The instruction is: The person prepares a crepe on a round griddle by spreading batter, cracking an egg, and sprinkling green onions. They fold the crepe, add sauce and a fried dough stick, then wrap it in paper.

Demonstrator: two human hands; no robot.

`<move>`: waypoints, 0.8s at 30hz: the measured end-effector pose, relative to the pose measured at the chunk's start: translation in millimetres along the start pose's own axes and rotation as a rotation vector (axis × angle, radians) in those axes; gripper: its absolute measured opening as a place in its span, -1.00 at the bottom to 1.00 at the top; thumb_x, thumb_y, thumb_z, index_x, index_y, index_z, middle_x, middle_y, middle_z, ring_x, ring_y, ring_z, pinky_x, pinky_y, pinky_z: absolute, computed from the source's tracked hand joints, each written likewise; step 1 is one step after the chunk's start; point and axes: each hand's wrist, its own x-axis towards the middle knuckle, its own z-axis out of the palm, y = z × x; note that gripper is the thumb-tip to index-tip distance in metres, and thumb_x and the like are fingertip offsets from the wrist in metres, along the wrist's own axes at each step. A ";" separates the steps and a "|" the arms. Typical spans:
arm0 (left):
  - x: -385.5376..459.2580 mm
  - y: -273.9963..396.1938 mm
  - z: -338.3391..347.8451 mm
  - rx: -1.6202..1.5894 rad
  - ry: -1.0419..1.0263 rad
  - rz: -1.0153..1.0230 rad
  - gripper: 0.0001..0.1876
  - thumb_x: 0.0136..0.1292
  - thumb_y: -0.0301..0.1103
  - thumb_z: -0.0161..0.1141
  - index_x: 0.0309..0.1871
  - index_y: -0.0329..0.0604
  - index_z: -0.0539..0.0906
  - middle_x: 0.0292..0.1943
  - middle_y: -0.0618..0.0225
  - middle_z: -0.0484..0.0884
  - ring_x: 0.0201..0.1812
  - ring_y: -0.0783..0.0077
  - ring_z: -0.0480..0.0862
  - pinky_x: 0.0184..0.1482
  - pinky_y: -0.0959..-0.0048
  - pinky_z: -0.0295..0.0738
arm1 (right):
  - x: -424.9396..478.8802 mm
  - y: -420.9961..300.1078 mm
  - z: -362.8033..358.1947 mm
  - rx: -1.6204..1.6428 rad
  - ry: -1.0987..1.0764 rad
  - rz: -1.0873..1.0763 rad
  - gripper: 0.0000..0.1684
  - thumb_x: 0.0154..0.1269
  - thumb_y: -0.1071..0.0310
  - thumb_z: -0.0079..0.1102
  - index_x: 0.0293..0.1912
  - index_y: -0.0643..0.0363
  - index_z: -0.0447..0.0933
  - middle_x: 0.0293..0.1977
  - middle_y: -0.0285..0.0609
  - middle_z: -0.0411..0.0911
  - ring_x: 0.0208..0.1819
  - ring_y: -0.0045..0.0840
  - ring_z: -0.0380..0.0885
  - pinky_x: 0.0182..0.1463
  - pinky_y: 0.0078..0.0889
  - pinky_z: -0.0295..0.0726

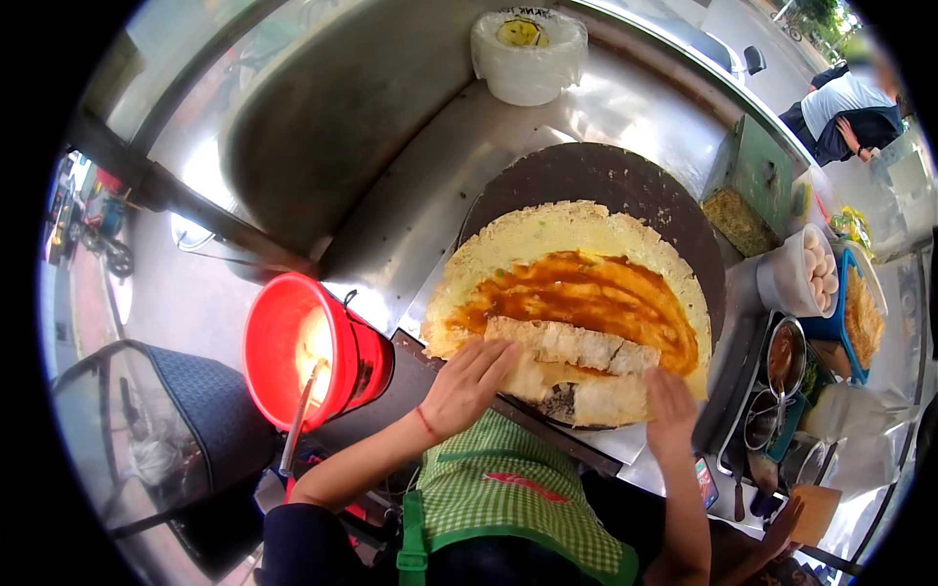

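Observation:
A large thin crepe [542, 227] with brown-red sauce spread over its middle lies on a round dark griddle [593, 165]. Across its near part, in front of me, its edge is partly folded over, and a pale, crisp-looking strip [571, 343] lies on the sauce. My left hand [473, 381] touches the left end of the folded part, fingers close together. At the right end of that fold is my right hand [668, 414], slightly blurred, its fingertips at the crepe's edge; whether it pinches the edge is unclear.
A red bucket [256, 351] with a utensil in it stands left. On the right are a tub of eggs [780, 282], a sauce container [784, 351], a blue bin of fried pieces [854, 315] and a metal box [755, 183]. Stacked bowls [524, 77] sit behind the griddle. Another person's hand [784, 524] is lower right.

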 end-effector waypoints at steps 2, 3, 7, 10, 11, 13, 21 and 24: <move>26.7 -0.7 5.3 0.019 0.024 0.017 -0.51 0.00 -0.42 0.11 0.06 -0.36 0.36 -0.04 0.12 0.44 -0.04 0.16 0.45 0.08 0.23 0.29 | 12.0 12.0 -8.0 0.040 -0.041 0.060 -0.45 -0.15 0.62 -0.02 -0.02 0.21 0.37 -0.08 -0.02 0.40 -0.06 -0.19 0.39 0.08 -0.25 0.36; 36.5 -1.0 15.1 0.067 -0.044 0.016 -0.49 0.01 -0.38 0.11 0.08 -0.35 0.33 -0.01 0.12 0.41 0.00 0.17 0.42 0.11 0.20 0.23 | 19.4 19.1 -8.4 0.092 -0.094 0.115 -0.40 -0.17 0.62 -0.04 0.02 0.20 0.35 -0.04 0.01 0.37 0.00 -0.16 0.34 0.11 -0.21 0.32; 47.5 5.5 33.3 0.144 -0.168 -0.011 -0.41 0.06 -0.25 0.10 0.16 -0.29 0.25 0.08 0.16 0.34 0.12 0.22 0.33 0.22 0.13 0.03 | 34.7 21.8 -11.7 0.185 -0.261 0.038 -0.33 -0.15 0.56 0.00 0.10 0.18 0.28 0.03 0.01 0.29 0.08 -0.15 0.24 0.18 -0.12 0.19; 49.3 6.7 34.2 0.159 -0.167 0.025 -0.40 0.07 -0.19 0.10 0.18 -0.20 0.25 0.10 0.19 0.33 0.16 0.27 0.30 0.25 0.11 -0.04 | 34.6 11.3 -15.2 0.121 -0.148 0.016 -0.43 -0.05 0.39 0.11 0.06 0.14 0.34 0.00 -0.08 0.34 0.04 -0.22 0.29 0.17 -0.03 0.17; 49.9 6.3 34.4 0.169 -0.169 0.051 -0.41 0.07 -0.18 0.10 0.18 -0.17 0.26 0.10 0.21 0.33 0.16 0.29 0.30 0.25 0.10 -0.04 | 33.2 13.3 -12.2 0.131 -0.171 0.008 -0.44 -0.04 0.35 0.13 0.06 0.12 0.35 0.00 -0.09 0.34 0.05 -0.22 0.29 0.18 -0.04 0.16; 49.7 1.3 40.0 0.157 -0.205 0.064 -0.41 0.07 -0.16 0.10 0.18 -0.13 0.27 0.11 0.21 0.33 0.17 0.32 0.30 0.25 0.08 -0.06 | 32.6 19.7 -3.1 0.146 -0.210 -0.009 -0.45 -0.02 0.27 0.16 0.05 0.09 0.37 0.01 -0.10 0.34 0.05 -0.24 0.28 0.19 -0.05 0.14; 39.1 7.2 20.9 0.075 -0.078 -0.088 -0.45 0.06 -0.25 0.14 0.15 -0.16 0.32 0.18 0.14 0.24 0.21 0.23 0.25 0.24 0.17 0.01 | -2.3 20.4 -4.6 0.221 0.129 0.342 -0.72 0.06 0.30 0.13 -0.20 0.19 0.45 -0.27 -0.10 0.45 -0.23 -0.33 0.41 -0.10 -0.28 0.36; -3.3 1.5 12.2 0.079 0.333 -0.529 -0.43 0.05 -0.38 0.16 0.17 -0.19 0.27 0.19 0.11 0.22 0.24 0.16 0.16 0.22 0.21 0.04 | -68.9 50.9 12.6 0.551 0.362 0.997 -0.80 0.13 0.28 0.12 -0.38 0.22 0.43 -0.50 -0.22 0.45 -0.55 -0.56 0.36 -0.45 -0.56 0.34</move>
